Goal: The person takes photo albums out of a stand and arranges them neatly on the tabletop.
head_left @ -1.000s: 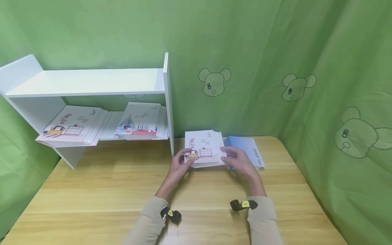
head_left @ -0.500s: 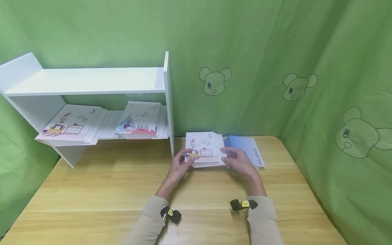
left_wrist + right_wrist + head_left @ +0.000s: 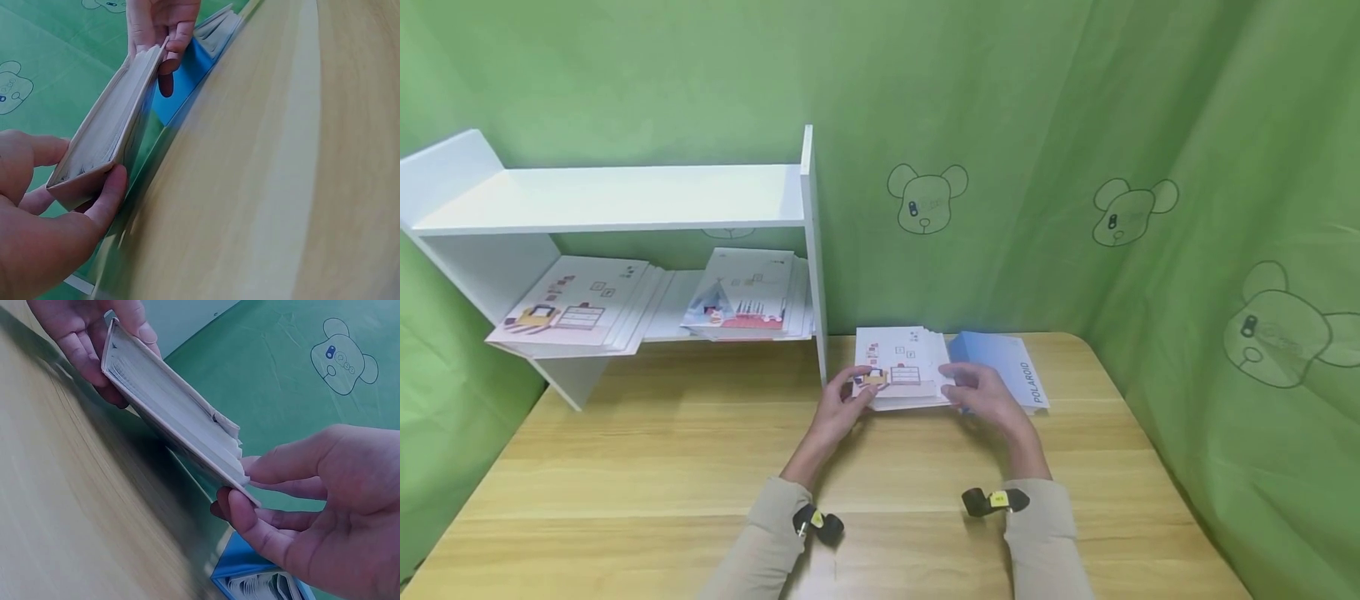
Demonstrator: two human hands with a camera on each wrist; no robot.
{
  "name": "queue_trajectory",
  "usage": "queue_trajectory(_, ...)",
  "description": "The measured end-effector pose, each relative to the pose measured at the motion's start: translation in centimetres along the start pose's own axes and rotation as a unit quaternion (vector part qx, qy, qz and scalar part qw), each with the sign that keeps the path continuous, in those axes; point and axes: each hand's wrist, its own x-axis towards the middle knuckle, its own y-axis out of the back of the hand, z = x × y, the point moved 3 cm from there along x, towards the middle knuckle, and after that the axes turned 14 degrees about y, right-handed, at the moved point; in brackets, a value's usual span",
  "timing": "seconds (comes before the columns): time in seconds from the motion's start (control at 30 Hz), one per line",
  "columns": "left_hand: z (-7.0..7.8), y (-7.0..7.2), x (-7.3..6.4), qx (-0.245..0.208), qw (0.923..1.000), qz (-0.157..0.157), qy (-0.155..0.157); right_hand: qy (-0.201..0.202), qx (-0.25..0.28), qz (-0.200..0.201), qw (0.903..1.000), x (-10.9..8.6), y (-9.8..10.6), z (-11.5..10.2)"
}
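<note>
A white photo album (image 3: 898, 354) with a printed drawing of a yellow truck and a chest of drawers is held in both hands, raised off the table. My left hand (image 3: 838, 410) pinches its left end, thumb on the near side. At the right end, my right hand (image 3: 992, 398) grips it by the cover and page edges. The right wrist view shows the hard covers slightly apart at that end, with uneven page edges (image 3: 181, 419) between them. Behind the right hand, a blue photo album (image 3: 1017, 358) marked POLAROID lies on the table.
On the left stands a white shelf (image 3: 617, 196). Its lower board holds a white album stack (image 3: 591, 287) at the left and another album stack (image 3: 748, 283) at the right. A green curtain (image 3: 1015, 100) with bear faces hangs behind the wooden table (image 3: 662, 475).
The white album's far edge has dipped slightly toward me, and its right end has parted a little. Both hands keep their hold in nearly the same place.
</note>
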Motion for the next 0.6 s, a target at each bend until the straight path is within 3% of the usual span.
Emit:
queue_trajectory(0.3,-2.3,0.4,1.8,-0.016,0.9999,-0.001,-0.003,-0.03,-0.038,0.009,0.9988,-0.1,-0.2,-0.1)
queue_trajectory(0.6,-2.6,0.5,2.0,0.043,0.9984,0.037,-0.002,-0.02,-0.104,0.0,0.9944,-0.1,-0.3,-0.3)
